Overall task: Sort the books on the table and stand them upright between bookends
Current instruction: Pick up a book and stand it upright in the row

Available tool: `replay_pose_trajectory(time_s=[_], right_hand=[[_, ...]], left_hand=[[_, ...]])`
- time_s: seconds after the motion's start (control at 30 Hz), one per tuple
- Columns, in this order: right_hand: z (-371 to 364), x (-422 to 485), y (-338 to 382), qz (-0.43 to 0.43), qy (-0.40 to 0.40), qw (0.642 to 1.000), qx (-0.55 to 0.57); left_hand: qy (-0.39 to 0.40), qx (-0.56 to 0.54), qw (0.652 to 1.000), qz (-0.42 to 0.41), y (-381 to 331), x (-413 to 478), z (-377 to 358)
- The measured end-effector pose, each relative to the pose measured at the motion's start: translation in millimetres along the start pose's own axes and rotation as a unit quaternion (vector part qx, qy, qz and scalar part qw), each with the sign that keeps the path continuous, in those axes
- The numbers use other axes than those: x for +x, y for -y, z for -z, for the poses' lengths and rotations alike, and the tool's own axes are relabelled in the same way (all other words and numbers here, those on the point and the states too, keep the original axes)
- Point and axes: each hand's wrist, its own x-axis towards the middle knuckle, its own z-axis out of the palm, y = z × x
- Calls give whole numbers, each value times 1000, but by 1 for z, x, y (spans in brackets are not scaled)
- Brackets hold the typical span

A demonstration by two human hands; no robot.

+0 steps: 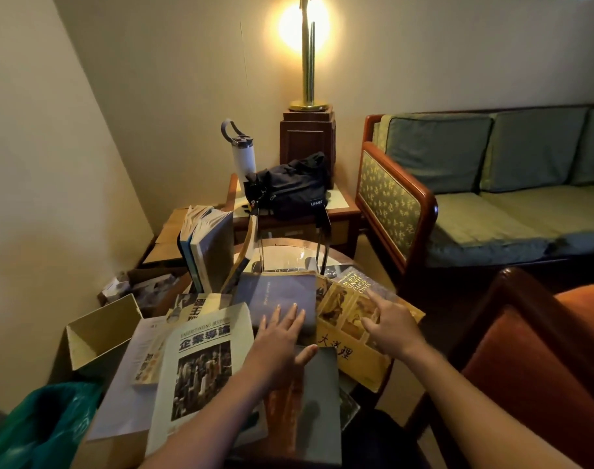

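Books (201,360) strewn flat, worn blue cover (275,296) under spread left grip (282,336), right grip (390,328) spread on yellow cover (360,367)

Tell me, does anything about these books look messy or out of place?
Yes. The flat books lie in a crooked, overlapping heap. Behind, the upright books have splayed, curling pages, and a thin book leans diagonally beside them.

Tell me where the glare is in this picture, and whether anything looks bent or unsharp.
Head view: the lit lamp burns out into glare on the wall; the rest is dim and warm; the wide lens bows the back rail of the sofa; small print on the books is soft.
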Motion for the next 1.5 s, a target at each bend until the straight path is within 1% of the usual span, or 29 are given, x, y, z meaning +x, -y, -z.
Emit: replay_pose_trajectory(time_s=[0.07, 0.13, 0.2, 0.3, 0.4, 0.63, 0.7, 0.77, 0.83, 0.9, 0.97, 1.07, 1.13, 1.17, 1.2, 1.23, 1.3, 1.33, 1.37, 1.43, 1.5], right_hand=[[5, 5, -11, 5, -4, 999, -49], [7, 10, -17, 2, 17, 999, -49], [5, 17, -21, 3, 43, 998, -54], [2, 29, -28, -2, 52, 996, -72], [-3, 36, -31, -18, 60, 996, -65], [-15, 43, -37, -27, 33, 998, -46], [-17, 42, -36, -31, 22, 997, -65], [-19, 38, -30, -25, 23, 993, -112], [-23, 33, -20, -3, 16, 989, -144], [-28, 28, -8, 23, 2, 987, -162], [-34, 23, 2, 46, -2, 985, -169], [-45, 14, 14, 78, 10, 986, -147], [-52, 6, 20, 87, 22, 989, -120], [-55, 3, 23, 89, 28, 990, -109], [-58, -1, 25, 92, 31, 990, -101], [-61, -4, 28, 96, 32, 990, -94], [-65, -8, 32, 103, 34, 991, -77], [-66, -10, 35, 104, 37, 992, -69], [-66, -11, 38, 103, 40, 992, -64], [-67, -12, 44, 100, 45, 992, -62], [-68, -13, 46, 96, 52, 992, -62]], left_hand=[[24, 5, 1000, 5, -3, 8, -6], [34, 11, 999, 11, -3, 12, -11], [31, 24, 999, 12, -3, 15, -16], [19, 40, 999, 12, -3, 19, -20], [19, 48, 999, 8, -3, 25, -21], [38, 71, 997, -8, -2, 29, -21], [38, 72, 997, -9, -2, 28, -18], [33, 73, 997, -10, -2, 27, -14], [9, 75, 997, -12, -2, 23, -7], [-42, 63, 997, -14, -3, 18, 4], [-123, 28, 992, -18, -2, 14, 18], [-257, -35, 966, -6, 5, 9, 38], [-315, -84, 945, 25, 14, 3, 48], [-326, -108, 938, 52, 21, -1, 49], [-320, -126, 934, 93, 29, -6, 48], [-293, -133, 935, 147, 40, -12, 42], [-185, -97, 943, 260, 65, -27, 21], [-126, -78, 943, 299, 76, -34, 10], [-92, -78, 938, 325, 85, -41, 1], [-80, -105, 919, 372, 96, -46, -7], [-70, -155, 893, 415, 102, -44, -5]])
